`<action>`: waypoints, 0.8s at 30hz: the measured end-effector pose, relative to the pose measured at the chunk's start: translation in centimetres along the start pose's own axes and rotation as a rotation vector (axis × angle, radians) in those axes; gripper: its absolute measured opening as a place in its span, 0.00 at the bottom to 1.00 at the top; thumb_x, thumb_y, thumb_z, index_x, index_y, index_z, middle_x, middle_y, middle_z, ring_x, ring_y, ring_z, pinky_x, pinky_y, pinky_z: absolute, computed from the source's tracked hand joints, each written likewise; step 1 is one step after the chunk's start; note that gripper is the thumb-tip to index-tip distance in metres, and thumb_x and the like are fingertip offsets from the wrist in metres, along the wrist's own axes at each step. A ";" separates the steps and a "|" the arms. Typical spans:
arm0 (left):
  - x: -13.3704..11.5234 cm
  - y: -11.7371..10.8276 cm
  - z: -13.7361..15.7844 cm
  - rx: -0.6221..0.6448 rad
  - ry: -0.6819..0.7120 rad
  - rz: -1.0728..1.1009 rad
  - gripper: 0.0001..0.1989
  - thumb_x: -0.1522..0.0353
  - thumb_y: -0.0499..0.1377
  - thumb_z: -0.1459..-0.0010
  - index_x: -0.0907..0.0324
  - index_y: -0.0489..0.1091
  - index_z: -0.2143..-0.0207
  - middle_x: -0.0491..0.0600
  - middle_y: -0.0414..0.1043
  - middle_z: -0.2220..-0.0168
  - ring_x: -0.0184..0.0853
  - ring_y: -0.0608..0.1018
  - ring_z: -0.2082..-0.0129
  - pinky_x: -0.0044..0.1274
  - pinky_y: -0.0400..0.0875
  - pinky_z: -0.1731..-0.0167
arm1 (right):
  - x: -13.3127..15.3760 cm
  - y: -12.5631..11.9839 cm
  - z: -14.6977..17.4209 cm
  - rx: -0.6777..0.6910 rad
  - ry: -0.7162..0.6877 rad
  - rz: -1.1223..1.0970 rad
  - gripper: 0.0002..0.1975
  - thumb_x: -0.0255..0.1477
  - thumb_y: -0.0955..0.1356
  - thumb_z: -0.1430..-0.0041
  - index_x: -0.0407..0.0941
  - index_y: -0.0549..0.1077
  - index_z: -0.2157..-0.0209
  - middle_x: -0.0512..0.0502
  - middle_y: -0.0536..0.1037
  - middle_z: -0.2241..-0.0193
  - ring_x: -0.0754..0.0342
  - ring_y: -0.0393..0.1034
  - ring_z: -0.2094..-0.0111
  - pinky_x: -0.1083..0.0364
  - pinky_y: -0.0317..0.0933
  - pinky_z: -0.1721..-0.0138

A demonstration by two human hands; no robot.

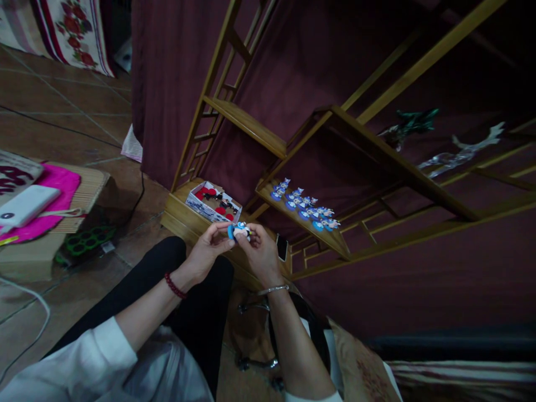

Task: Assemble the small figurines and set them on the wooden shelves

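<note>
Between my two hands is a small figurine [241, 229] in white and blue, with a round blue base at its left end. My left hand [211, 245] pinches the base side between thumb and fingers. On the other side, my right hand [260, 251] has its fingertips closed on the figurine's body. Just beyond my hands stands an open box [201, 207] holding red round pieces and small black figures. To the right, several similar figurines [307, 207] on blue bases stand in rows on a wooden shelf.
The wooden shelf frame [251, 131] rises ahead, with glass ornaments [463, 153] at upper right. A phone [282, 247] lies near my right hand. At left, a white power bank [29, 206] rests on pink cloth [62, 181] over a cardboard box [94, 192]. Cables cross the tiled floor.
</note>
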State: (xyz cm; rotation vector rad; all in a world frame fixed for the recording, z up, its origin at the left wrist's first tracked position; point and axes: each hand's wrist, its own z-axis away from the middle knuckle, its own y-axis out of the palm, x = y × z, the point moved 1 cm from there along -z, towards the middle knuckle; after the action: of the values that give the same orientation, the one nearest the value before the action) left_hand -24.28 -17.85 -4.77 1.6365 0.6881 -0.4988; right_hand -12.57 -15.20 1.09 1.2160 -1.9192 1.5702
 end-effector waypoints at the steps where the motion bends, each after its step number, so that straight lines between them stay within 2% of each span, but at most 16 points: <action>1: 0.1 0.0 0.0 0.001 -0.004 0.003 0.19 0.73 0.63 0.55 0.56 0.68 0.57 0.47 0.70 0.58 0.34 0.71 0.56 0.29 0.61 0.52 | 0.0 0.0 0.0 0.005 -0.007 0.002 0.12 0.35 0.67 0.51 0.44 0.70 0.65 0.48 0.76 0.70 0.56 0.70 0.71 0.58 0.65 0.70; 7: 0.6 -0.2 0.1 -0.036 -0.025 0.032 0.20 0.73 0.64 0.56 0.57 0.69 0.57 0.47 0.71 0.58 0.33 0.71 0.57 0.27 0.63 0.54 | -0.2 -0.1 0.3 0.021 -0.086 0.050 0.11 0.34 0.67 0.50 0.45 0.70 0.65 0.48 0.75 0.68 0.55 0.70 0.69 0.57 0.65 0.67; 14: 0.4 -0.2 0.1 0.015 -0.065 0.122 0.19 0.72 0.63 0.53 0.58 0.68 0.56 0.49 0.70 0.57 0.33 0.71 0.56 0.27 0.65 0.54 | -0.5 -0.7 0.1 0.051 -0.116 -0.005 0.12 0.34 0.66 0.49 0.47 0.70 0.61 0.49 0.75 0.64 0.55 0.71 0.64 0.56 0.66 0.62; 24: 0.5 -0.4 -0.1 0.026 -0.128 0.286 0.21 0.73 0.63 0.53 0.59 0.67 0.54 0.50 0.69 0.55 0.33 0.71 0.55 0.27 0.64 0.52 | -0.4 -0.7 -0.4 0.060 0.002 -0.146 0.13 0.33 0.68 0.52 0.45 0.70 0.62 0.48 0.77 0.68 0.55 0.72 0.68 0.56 0.68 0.67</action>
State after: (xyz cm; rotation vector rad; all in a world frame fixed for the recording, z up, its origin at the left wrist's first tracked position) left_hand -24.17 -17.63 -5.38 1.6779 0.3461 -0.4018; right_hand -11.86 -14.67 1.35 1.3464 -1.7503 1.5623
